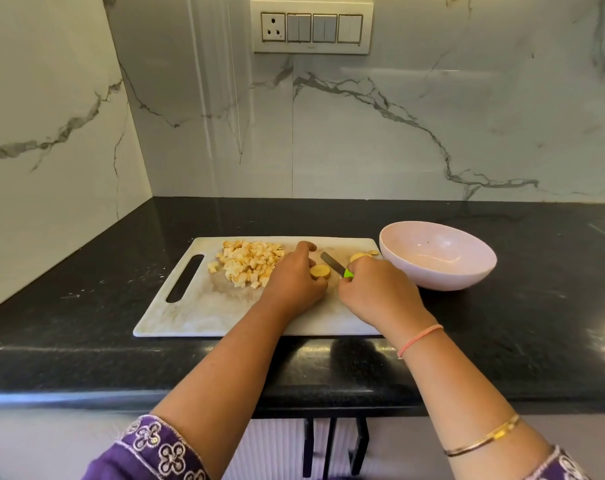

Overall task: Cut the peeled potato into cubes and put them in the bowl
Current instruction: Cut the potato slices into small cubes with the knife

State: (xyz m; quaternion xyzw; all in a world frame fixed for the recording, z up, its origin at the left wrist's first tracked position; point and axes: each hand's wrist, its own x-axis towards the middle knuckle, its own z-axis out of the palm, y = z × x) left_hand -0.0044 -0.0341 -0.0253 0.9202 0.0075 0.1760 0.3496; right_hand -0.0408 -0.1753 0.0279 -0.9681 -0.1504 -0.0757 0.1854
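Head view recorded the job well advanced: one pile of cubes lay on the board, none yet in the one bowl. Left hand pinched one uncut potato slice with curled fingers. Right hand gripped the one knife. Two further pieces lay near the bowl, apparently uncut.

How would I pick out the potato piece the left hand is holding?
Start at the white cutting board on the black counter. Right of the cube heap, the left hand holds a potato piece. Unlike the cubes, it is round and uncut.
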